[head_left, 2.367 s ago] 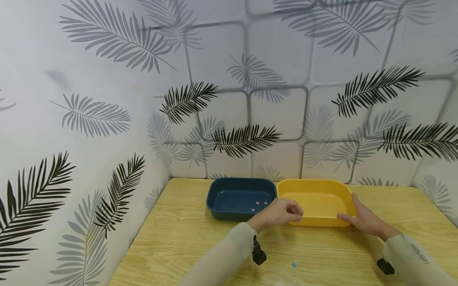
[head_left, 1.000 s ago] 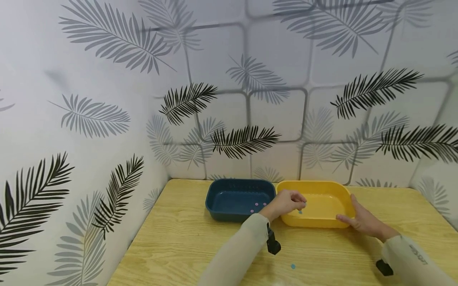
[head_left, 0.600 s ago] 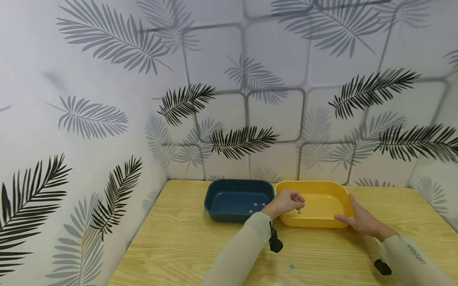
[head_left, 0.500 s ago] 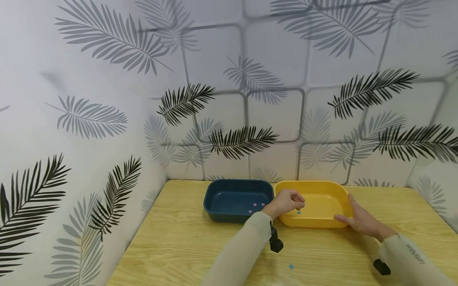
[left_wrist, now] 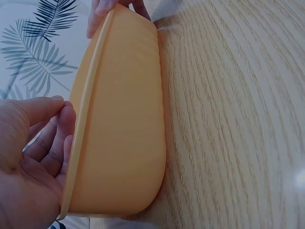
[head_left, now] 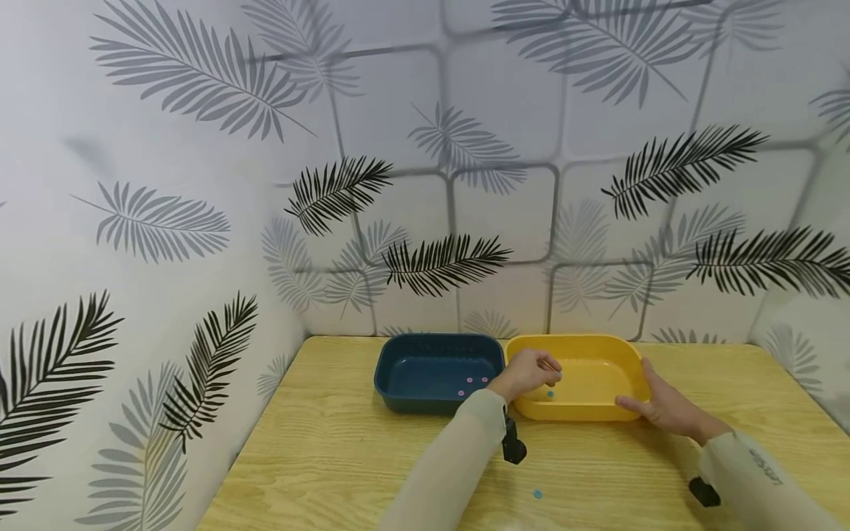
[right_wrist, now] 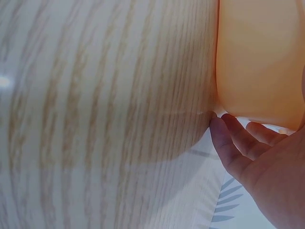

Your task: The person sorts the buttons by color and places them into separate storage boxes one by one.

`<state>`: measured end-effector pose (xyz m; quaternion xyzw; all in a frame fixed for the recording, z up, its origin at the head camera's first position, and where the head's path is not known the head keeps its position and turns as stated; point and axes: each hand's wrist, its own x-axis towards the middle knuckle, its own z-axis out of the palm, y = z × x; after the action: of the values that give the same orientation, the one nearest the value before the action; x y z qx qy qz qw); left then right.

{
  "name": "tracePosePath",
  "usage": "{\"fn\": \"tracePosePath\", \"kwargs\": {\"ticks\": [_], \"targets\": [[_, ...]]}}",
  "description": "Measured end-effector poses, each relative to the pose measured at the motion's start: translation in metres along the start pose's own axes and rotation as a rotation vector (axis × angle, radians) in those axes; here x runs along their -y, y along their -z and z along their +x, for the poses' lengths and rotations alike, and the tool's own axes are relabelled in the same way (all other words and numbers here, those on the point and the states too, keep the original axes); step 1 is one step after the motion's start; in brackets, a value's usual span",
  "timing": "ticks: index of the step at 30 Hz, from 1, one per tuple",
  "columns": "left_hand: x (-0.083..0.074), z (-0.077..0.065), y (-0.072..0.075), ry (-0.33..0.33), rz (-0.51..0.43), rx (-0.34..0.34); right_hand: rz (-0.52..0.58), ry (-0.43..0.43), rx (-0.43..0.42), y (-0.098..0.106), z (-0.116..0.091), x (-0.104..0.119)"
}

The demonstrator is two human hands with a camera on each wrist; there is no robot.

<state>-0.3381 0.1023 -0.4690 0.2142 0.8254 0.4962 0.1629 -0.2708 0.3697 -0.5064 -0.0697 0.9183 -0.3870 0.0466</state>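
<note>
My left hand (head_left: 531, 371) hovers over the left part of a yellow plastic tray (head_left: 576, 413), its thumb and fingertips brought together. A pale speck shows at those fingertips in the head view; I cannot tell whether they hold anything. Below them a small blue button-like disc (head_left: 550, 394) lies on the tray's floor. With my right hand (head_left: 669, 404) I grip the tray's right end, thumb across the front rim and fingers round the outer side. In the right wrist view, the fingers (right_wrist: 236, 148) rest at the tray's lower corner.
A dark blue tray (head_left: 398, 404) stands against the yellow one on its left, with three small pink discs (head_left: 469, 380) inside. Another blue disc (head_left: 538, 494) lies on the wooden table (head_left: 319, 442) near the front. Behind rises a leaf-patterned wall (head_left: 491, 206).
Since the earliest frame my left hand has risen from the front rim and moved further over the yellow tray; the blue disc inside has come into clear view. My right hand keeps its grip.
</note>
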Motion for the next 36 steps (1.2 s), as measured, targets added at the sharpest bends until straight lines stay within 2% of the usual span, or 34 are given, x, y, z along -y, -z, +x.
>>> {"fn": "tracePosePath", "kwargs": {"ticks": [11,21,31,36], "targets": [[-0.002,0.006,-0.001,0.016,-0.023,-0.023,0.033,0.010,0.003,0.000,-0.002,0.001],[-0.003,0.011,-0.001,0.009,-0.015,-0.043,0.025,-0.017,0.006,0.002,-0.001,-0.001],[-0.007,0.012,0.005,0.024,-0.046,-0.070,0.025,-0.016,0.010,0.002,0.000,0.004],[-0.010,0.010,0.008,0.004,-0.055,-0.081,0.024,-0.010,0.006,0.001,-0.001,0.003]]}}
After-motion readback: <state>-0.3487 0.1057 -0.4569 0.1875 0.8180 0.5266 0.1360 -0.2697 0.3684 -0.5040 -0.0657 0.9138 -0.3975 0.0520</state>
